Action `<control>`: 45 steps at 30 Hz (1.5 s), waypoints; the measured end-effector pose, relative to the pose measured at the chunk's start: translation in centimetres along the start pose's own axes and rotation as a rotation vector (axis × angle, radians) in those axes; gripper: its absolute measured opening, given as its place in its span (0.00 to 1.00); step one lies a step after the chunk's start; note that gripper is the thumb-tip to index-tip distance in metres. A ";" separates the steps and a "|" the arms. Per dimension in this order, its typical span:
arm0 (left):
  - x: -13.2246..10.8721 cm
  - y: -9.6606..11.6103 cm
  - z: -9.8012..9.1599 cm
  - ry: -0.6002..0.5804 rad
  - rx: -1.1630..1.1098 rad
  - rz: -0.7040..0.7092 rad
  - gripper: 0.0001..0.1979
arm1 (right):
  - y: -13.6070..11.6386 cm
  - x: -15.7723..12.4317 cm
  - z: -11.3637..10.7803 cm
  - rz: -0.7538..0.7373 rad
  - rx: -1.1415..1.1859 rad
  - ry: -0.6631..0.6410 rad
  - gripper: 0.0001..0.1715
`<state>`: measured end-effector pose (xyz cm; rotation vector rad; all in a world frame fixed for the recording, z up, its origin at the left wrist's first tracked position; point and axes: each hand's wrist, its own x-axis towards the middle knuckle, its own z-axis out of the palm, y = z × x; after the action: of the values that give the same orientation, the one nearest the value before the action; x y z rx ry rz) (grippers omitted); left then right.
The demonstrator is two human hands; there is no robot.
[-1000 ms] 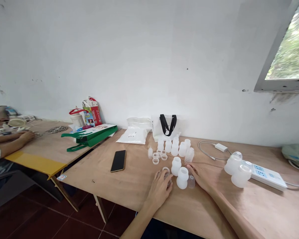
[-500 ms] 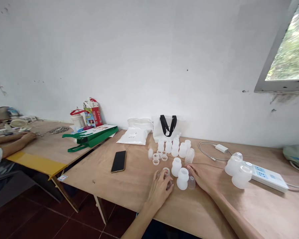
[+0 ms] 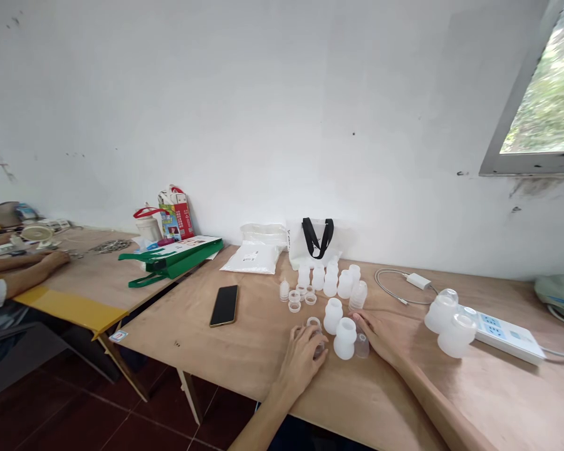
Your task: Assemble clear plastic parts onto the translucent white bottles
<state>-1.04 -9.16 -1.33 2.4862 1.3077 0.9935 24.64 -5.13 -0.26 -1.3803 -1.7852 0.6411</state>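
My left hand (image 3: 303, 356) lies on the table with its fingers curved over clear plastic rings (image 3: 313, 322), which they partly hide. To their right stand two milky-white, waisted baby bottle bodies (image 3: 344, 338) with open tops. My right hand (image 3: 376, 335) rests on its side beyond them, fingers stretched out beside a clear dome cap (image 3: 362, 346) and seemingly holding nothing. Behind are more white bottle bodies (image 3: 330, 284), a ribbed clear piece (image 3: 358, 295), several loose clear rings (image 3: 294, 306) and a small clear nipple-shaped piece (image 3: 284, 290).
A phone (image 3: 224, 305) lies left, with a white plastic packet (image 3: 250, 258) and a white bag (image 3: 301, 244) behind. Two capped bottles (image 3: 457, 336), a power strip (image 3: 510, 338) and a charging cable (image 3: 389, 270) are right. Another person's hand (image 3: 56, 258) rests on the neighbouring table.
My left hand's fingers have shifted slightly over the clear rings and lie flatter and closer together. My right hand and the bottles stay where they were.
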 end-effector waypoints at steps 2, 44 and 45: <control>0.1 0.1 -0.2 0.001 0.002 0.012 0.11 | 0.1 0.0 0.0 -0.002 0.015 -0.004 0.34; 0.7 -2.7 -6.6 -0.198 -0.189 0.051 0.19 | -0.7 -1.2 -0.9 -0.102 0.069 -0.139 0.28; 0.7 -2.9 -6.5 -0.170 -0.175 0.045 0.19 | -0.8 -1.3 -0.9 -0.121 0.051 -0.162 0.26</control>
<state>-6.77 -7.89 2.74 2.4155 1.0712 0.8451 25.03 -6.61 0.50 -1.2052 -1.9492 0.7462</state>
